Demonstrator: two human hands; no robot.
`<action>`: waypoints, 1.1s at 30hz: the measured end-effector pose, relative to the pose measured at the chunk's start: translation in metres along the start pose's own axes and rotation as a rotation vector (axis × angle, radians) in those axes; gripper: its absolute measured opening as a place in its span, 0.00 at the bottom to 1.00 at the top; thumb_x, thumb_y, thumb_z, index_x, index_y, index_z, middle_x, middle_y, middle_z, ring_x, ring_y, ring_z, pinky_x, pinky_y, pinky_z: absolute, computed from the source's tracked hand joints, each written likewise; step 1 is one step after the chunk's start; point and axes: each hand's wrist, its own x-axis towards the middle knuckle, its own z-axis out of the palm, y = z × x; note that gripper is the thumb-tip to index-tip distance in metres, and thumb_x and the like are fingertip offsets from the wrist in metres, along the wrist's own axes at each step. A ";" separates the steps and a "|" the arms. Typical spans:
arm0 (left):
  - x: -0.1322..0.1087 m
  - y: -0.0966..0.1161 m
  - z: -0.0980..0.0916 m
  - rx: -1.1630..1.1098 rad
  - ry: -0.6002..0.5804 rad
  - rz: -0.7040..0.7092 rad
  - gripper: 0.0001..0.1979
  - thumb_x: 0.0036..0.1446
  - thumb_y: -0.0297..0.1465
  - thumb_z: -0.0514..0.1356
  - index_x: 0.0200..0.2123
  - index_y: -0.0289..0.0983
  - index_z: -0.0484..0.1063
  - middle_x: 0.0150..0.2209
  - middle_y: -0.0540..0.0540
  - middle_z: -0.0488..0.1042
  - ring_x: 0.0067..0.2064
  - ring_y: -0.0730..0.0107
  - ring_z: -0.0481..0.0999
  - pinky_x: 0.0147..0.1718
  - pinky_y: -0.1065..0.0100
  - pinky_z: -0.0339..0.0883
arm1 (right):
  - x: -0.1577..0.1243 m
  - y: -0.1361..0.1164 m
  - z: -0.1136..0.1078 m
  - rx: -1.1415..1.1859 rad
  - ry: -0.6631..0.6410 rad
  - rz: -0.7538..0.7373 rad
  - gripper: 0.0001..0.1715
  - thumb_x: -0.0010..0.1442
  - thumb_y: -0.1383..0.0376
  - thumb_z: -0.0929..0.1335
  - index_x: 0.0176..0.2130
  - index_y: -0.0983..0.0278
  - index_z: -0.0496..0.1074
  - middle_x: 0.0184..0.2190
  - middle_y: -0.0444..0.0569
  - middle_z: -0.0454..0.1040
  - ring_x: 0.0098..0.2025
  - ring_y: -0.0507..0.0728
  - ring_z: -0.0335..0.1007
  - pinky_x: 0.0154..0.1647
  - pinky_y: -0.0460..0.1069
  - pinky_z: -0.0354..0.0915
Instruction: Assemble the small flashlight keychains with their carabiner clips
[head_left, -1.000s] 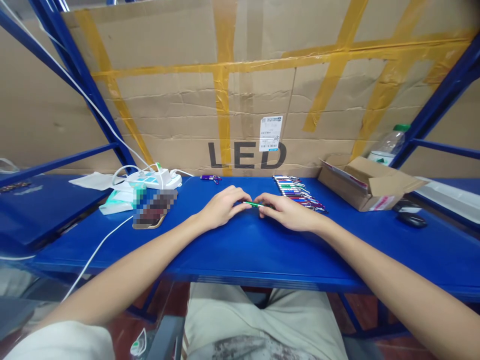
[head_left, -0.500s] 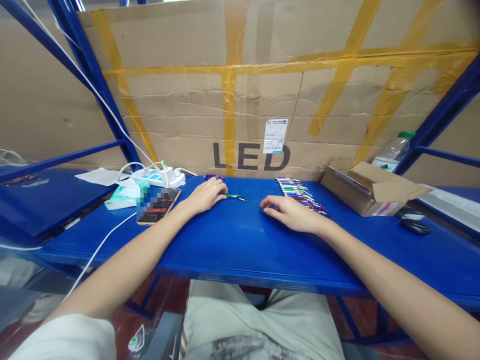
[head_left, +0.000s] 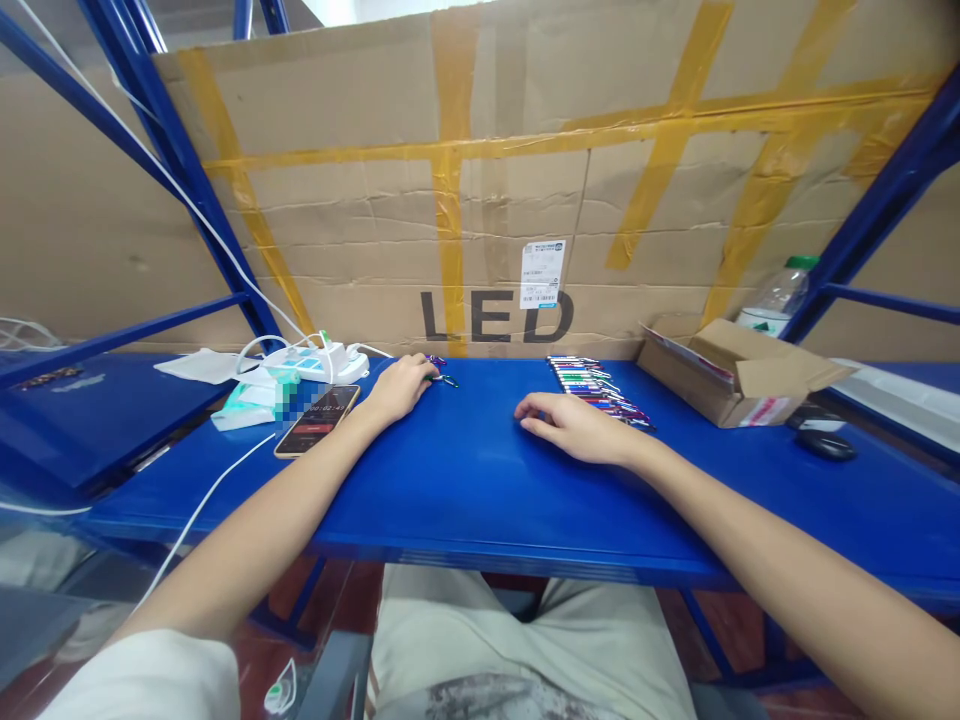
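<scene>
My left hand [head_left: 405, 387] lies low over the blue table, its fingers closed on a green pen [head_left: 448, 380]. Only the clip end of that pen shows past the fingertips. Just behind the hand is a purple pen [head_left: 435, 360], mostly covered by it. My right hand [head_left: 566, 422] rests on its side on the table, fingers loosely curled with a gap to the thumb and nothing in it. Beside and behind it lies a row of several pens [head_left: 581, 377] in mixed colours, the nearer ones partly hidden by the hand.
A phone [head_left: 319, 422] lies left of my left forearm, near a white power strip [head_left: 322, 362] with cables. At the right stand an open cardboard box [head_left: 739, 375], a black mouse [head_left: 825, 445] and a plastic bottle [head_left: 776, 297]. A large carton [head_left: 360, 240] walls the back.
My left hand has drawn slightly left with the green pen, so less of the pen shows. The right hand stays nearly where it was. The view has shifted a little.
</scene>
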 end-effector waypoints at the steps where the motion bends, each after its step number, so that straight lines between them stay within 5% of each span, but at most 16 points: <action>1: 0.001 0.001 0.001 -0.023 -0.013 0.027 0.16 0.70 0.29 0.56 0.54 0.40 0.81 0.54 0.36 0.76 0.55 0.46 0.76 0.58 0.50 0.70 | 0.000 -0.001 0.000 -0.002 0.001 0.002 0.14 0.73 0.59 0.65 0.50 0.60 0.79 0.50 0.54 0.85 0.50 0.64 0.80 0.54 0.57 0.72; 15: 0.001 -0.023 0.013 0.028 0.022 -0.082 0.16 0.72 0.32 0.58 0.55 0.37 0.82 0.52 0.36 0.74 0.56 0.49 0.77 0.63 0.51 0.69 | -0.002 -0.002 -0.002 0.001 -0.010 0.007 0.15 0.74 0.60 0.64 0.50 0.61 0.78 0.53 0.56 0.84 0.54 0.66 0.80 0.58 0.59 0.71; 33: -0.001 -0.004 0.001 0.176 -0.130 -0.262 0.25 0.78 0.43 0.51 0.65 0.38 0.78 0.65 0.34 0.71 0.65 0.41 0.72 0.63 0.48 0.68 | -0.001 -0.006 -0.003 -0.023 -0.024 0.034 0.14 0.74 0.61 0.64 0.50 0.62 0.78 0.52 0.55 0.84 0.52 0.64 0.80 0.56 0.56 0.71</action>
